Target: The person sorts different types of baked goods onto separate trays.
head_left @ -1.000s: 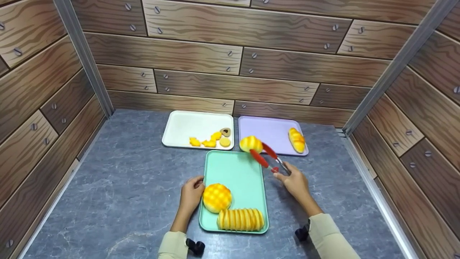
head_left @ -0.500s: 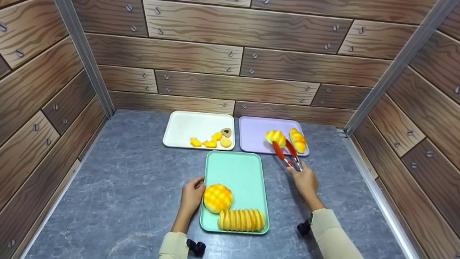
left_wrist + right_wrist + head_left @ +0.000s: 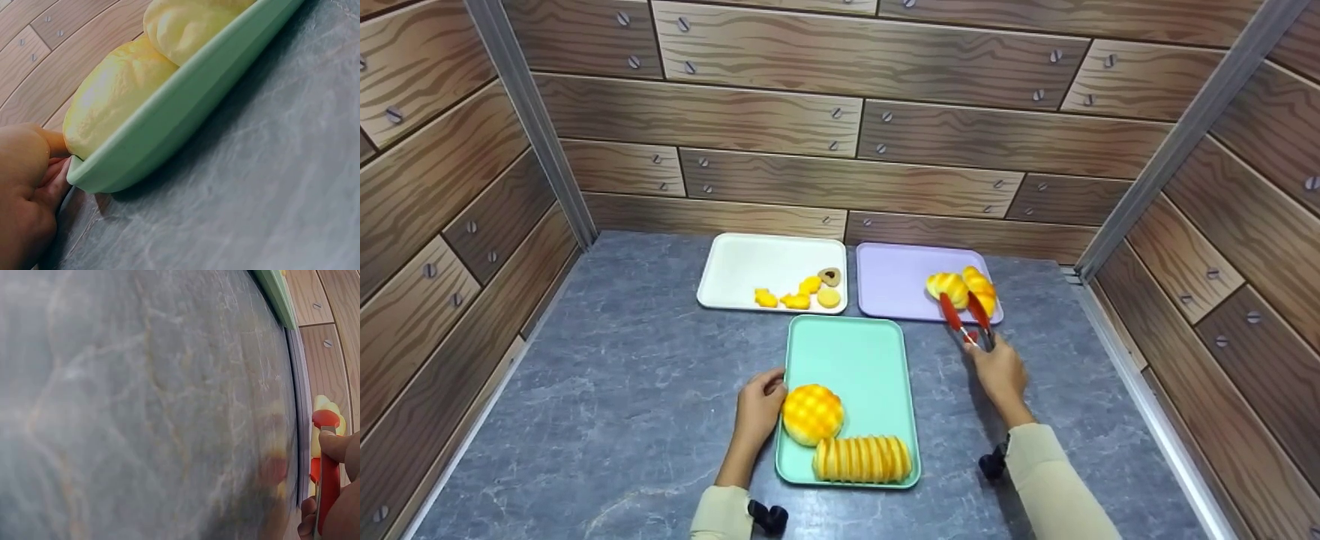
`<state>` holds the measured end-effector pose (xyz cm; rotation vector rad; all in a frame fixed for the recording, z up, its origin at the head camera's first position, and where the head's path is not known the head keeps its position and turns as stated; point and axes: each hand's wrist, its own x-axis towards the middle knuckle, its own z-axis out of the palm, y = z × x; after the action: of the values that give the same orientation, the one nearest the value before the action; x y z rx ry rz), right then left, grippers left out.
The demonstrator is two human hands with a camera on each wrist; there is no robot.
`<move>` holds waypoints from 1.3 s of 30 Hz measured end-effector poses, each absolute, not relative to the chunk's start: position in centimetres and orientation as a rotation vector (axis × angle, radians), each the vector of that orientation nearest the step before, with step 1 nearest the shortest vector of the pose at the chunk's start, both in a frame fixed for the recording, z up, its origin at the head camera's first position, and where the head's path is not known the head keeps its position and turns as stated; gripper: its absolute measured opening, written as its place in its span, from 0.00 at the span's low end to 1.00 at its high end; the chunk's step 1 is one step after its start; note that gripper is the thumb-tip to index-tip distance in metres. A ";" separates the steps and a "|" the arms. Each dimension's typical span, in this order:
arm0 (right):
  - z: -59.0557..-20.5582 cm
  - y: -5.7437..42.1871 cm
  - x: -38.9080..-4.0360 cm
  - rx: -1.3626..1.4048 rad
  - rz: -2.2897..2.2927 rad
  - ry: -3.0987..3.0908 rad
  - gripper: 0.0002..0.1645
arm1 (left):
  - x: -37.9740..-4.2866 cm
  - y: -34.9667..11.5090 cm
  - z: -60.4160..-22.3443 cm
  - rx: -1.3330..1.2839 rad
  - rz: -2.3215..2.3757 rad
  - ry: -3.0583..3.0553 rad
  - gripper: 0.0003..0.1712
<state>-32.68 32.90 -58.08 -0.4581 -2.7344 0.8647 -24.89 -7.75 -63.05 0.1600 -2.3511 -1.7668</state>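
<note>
My right hand (image 3: pixel 1000 370) holds red-tipped metal tongs (image 3: pixel 951 311) over the front of the purple tray (image 3: pixel 896 277). The tongs' tips lie at a small striped bread roll (image 3: pixel 947 288) on that tray, right beside a longer yellow-orange bread (image 3: pixel 981 287). In the right wrist view, the thumb lies along the red tongs (image 3: pixel 329 489). My left hand (image 3: pixel 760 405) pinches the left rim of the green tray (image 3: pixel 847 352). Close by on it is a round, grid-patterned bun (image 3: pixel 813 414), with a ridged loaf (image 3: pixel 862 459) at the near end. The left wrist view shows fingers at the tray's rim (image 3: pixel 163 107).
Left of the purple tray stands a white tray (image 3: pixel 750 262) with several small yellow pieces (image 3: pixel 796 301), a round biscuit (image 3: pixel 829 298) and a brown heart-shaped biscuit (image 3: pixel 830 277). Wood-patterned walls (image 3: pixel 780 165) enclose the grey tabletop (image 3: pixel 645 375) at the back and sides.
The tongs have carried the small bread roll rightward from the purple tray's left front corner to beside the longer bread. My left hand has stayed at the green tray's rim.
</note>
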 end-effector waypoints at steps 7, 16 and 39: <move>-57.5 32.7 -33.3 -0.510 0.883 -2.771 0.35 | -24.9 -7.7 -63.1 0.172 -1.779 -2.346 0.18; -57.5 32.8 -33.4 -0.482 0.853 -2.782 0.36 | -24.9 -7.7 -62.9 0.175 -1.778 -2.332 0.18; -57.4 33.7 -29.5 -0.234 1.083 -2.697 0.42 | -24.8 -7.7 -62.8 0.167 -1.777 -2.340 0.18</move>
<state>-29.45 33.71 -57.37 -0.2340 -2.6970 1.0833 -24.83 -7.71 -62.83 0.1671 -2.3402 -1.7766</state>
